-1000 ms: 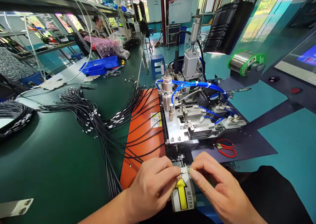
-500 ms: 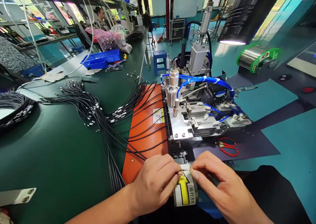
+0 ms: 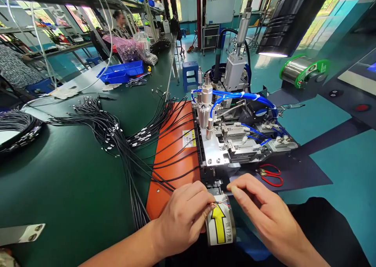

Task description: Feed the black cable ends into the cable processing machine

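a silver metal machine with pneumatic cylinders (image 3: 213, 149) stands in the middle, and places are told from it. on its near side, the left hand (image 3: 188, 216) pinches a thin black round cable (image 3: 217, 202) between thumb and index finger, close to the cable's end. fine red and blue wires (image 3: 227, 204) splay from that end, pointing right, above a white label with a yellow arrow (image 3: 219, 227) wrapped on a rounded part at the near end of the machine. the right hand (image 3: 266, 216), also on the near side, hangs just beside the wire ends, apart from them; its thumb and index finger are narrowed nearly together, and i cannot tell whether anything fine sits between the tips.

along the machine's left side lies a flat orange panel (image 3: 161, 202) crossed by several black cables, with a small white and yellow sticker (image 3: 188, 138) near its right edge. farther left, a thick bundle of black cables with white tips (image 3: 113, 131) rests on the dark green worktop (image 3: 73, 188), and past it, a round black coil (image 3: 17, 128). beyond them, left of the machine's far end, is a blue plastic tray (image 3: 120, 71). right of the machine's near end lie red-handled metal cutters (image 3: 272, 175); farther right and back, a green-rimmed spool of silver wire (image 3: 304, 70).
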Tool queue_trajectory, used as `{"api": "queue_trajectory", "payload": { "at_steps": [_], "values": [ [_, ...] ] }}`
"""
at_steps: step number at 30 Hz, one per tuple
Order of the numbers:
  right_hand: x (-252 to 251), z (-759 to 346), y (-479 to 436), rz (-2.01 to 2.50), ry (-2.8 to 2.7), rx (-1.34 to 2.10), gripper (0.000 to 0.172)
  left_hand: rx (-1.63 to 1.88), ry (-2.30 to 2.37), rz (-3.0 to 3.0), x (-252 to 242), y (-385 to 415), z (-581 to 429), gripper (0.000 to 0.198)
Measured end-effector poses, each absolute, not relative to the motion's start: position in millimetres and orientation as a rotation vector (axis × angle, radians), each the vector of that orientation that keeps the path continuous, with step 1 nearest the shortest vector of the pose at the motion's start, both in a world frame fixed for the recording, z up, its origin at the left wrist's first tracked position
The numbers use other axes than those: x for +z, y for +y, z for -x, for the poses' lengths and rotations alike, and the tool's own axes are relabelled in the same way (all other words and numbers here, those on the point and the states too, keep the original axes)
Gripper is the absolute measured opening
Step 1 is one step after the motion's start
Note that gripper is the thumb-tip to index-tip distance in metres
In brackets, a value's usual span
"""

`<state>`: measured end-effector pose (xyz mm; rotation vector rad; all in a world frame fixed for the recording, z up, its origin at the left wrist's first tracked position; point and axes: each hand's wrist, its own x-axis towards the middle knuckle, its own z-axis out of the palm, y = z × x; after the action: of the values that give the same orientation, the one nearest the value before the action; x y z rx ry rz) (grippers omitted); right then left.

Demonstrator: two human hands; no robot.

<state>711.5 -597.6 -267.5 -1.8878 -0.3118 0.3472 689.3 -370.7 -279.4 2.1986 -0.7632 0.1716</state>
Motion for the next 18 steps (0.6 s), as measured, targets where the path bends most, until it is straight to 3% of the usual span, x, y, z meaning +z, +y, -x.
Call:
{"api": "queue_trajectory", "payload": {
  "at_steps": [11, 18],
  "values": [
    [-266.5, -704.9, -591.7, 1.546, -0.176, 0.647, 0.029, 0.156, -0.734, -2.199, -279.2, -370.4, -688.6, 0.016],
    [-270.3, -705.0, -594.0, 1.642, -0.191, 0.652, 0.032, 0.198, -0.814, -2.254, -278.8, -371.0, -689.3, 0.014]
  ]
}}
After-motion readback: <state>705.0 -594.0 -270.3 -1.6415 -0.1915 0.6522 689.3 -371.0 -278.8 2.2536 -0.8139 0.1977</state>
